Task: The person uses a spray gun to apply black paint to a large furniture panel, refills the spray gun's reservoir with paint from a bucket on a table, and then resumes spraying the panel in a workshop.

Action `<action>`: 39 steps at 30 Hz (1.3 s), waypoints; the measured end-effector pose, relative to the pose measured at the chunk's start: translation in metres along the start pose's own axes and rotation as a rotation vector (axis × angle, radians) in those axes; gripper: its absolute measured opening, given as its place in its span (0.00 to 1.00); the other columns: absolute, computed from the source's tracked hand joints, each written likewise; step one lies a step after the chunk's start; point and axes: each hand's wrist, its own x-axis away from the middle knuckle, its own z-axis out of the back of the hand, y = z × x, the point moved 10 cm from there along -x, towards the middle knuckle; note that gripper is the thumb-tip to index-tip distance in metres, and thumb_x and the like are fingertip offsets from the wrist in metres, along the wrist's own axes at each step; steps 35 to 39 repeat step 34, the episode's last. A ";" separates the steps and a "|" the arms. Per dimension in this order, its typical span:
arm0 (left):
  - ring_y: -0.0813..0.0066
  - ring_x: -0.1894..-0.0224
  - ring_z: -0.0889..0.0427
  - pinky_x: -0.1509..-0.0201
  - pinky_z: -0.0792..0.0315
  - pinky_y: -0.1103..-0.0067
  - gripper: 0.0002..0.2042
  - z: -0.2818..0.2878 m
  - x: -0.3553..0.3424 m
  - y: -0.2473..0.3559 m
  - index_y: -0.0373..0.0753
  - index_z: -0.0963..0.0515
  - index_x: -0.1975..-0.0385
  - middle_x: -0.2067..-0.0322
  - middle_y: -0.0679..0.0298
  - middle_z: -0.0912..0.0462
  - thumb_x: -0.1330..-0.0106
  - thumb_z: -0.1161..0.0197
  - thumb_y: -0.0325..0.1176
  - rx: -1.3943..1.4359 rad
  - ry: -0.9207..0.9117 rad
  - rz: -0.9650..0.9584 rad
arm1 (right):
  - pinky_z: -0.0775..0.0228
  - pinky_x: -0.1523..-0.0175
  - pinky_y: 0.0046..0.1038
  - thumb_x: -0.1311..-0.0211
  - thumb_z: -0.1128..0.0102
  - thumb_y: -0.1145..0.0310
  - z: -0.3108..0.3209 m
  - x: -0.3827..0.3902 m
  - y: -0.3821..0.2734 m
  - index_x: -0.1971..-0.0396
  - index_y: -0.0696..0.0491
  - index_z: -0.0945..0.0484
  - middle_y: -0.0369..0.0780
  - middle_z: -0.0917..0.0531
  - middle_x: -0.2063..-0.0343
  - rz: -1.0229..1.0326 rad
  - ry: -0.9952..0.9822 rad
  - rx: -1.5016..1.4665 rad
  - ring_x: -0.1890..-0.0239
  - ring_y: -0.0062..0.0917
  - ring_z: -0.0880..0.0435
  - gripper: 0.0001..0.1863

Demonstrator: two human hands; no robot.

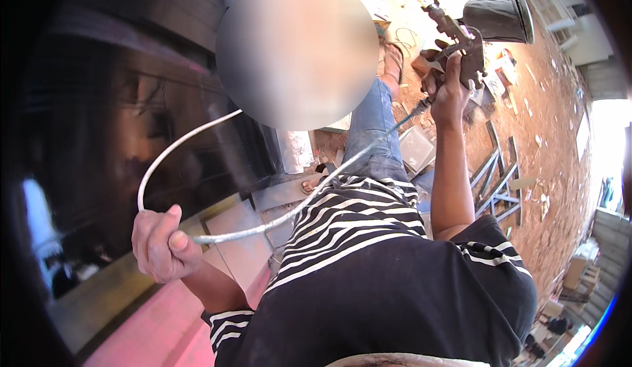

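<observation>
A spray gun (471,61) with a dark cup (495,18) on it is up at the upper right, gripped by my right hand (449,94). From the gun's handle a pale air hose (289,221) runs down across the front of my striped shirt. My left hand (163,245), at the lower left, is closed around this hose. Beyond it the hose loops upward and passes out of sight behind a blurred oval patch. Some of my right fingers are hidden behind the gun.
A tall, dark, glossy surface (118,123) fills the left side. Below it lies a pink surface (151,324). On the right, a grey metal frame (497,179) rests on the brown dirt floor (553,143) among scattered scraps. A pale square panel (417,148) lies near my legs.
</observation>
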 end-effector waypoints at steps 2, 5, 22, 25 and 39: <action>0.68 0.85 0.28 0.83 0.37 0.77 0.20 -0.033 -0.013 -0.008 0.28 0.21 0.72 0.84 0.59 0.24 0.25 0.47 0.39 0.060 -0.033 0.000 | 0.42 0.82 0.18 0.27 0.46 0.52 0.011 -0.021 0.009 0.51 0.58 0.25 0.43 0.15 0.67 0.018 0.098 -0.091 0.87 0.14 0.34 0.22; 0.67 0.85 0.26 0.83 0.35 0.77 0.18 -0.100 -0.030 -0.012 0.29 0.21 0.73 0.83 0.59 0.22 0.26 0.46 0.38 0.129 -0.070 0.019 | 0.41 0.82 0.18 0.29 0.42 0.55 0.042 -0.056 0.002 0.51 0.59 0.26 0.46 0.15 0.67 0.095 0.132 -0.022 0.85 0.15 0.31 0.21; 0.44 0.65 0.19 0.62 0.27 0.60 0.14 -0.836 0.039 -0.044 0.34 0.20 0.67 0.70 0.46 0.19 0.32 0.42 0.41 0.261 -1.155 0.559 | 0.42 0.81 0.16 0.25 0.48 0.58 0.362 -0.386 0.063 0.45 0.58 0.29 0.41 0.16 0.63 0.095 0.467 0.257 0.83 0.13 0.31 0.20; 0.42 0.64 0.20 0.60 0.28 0.59 0.17 -0.866 0.051 -0.056 0.35 0.19 0.68 0.71 0.44 0.19 0.33 0.42 0.44 0.183 -1.256 0.654 | 0.41 0.81 0.17 0.25 0.49 0.56 0.368 -0.427 0.075 0.43 0.59 0.30 0.42 0.17 0.63 0.061 0.452 0.186 0.83 0.14 0.31 0.23; 0.58 0.65 0.14 0.59 0.26 0.62 0.20 -1.025 -0.002 -0.069 0.33 0.15 0.66 0.71 0.44 0.16 0.32 0.43 0.47 0.290 -1.334 0.936 | 0.40 0.80 0.17 0.29 0.44 0.51 0.393 -0.568 0.107 0.41 0.60 0.31 0.44 0.17 0.61 0.092 0.407 0.167 0.84 0.14 0.31 0.29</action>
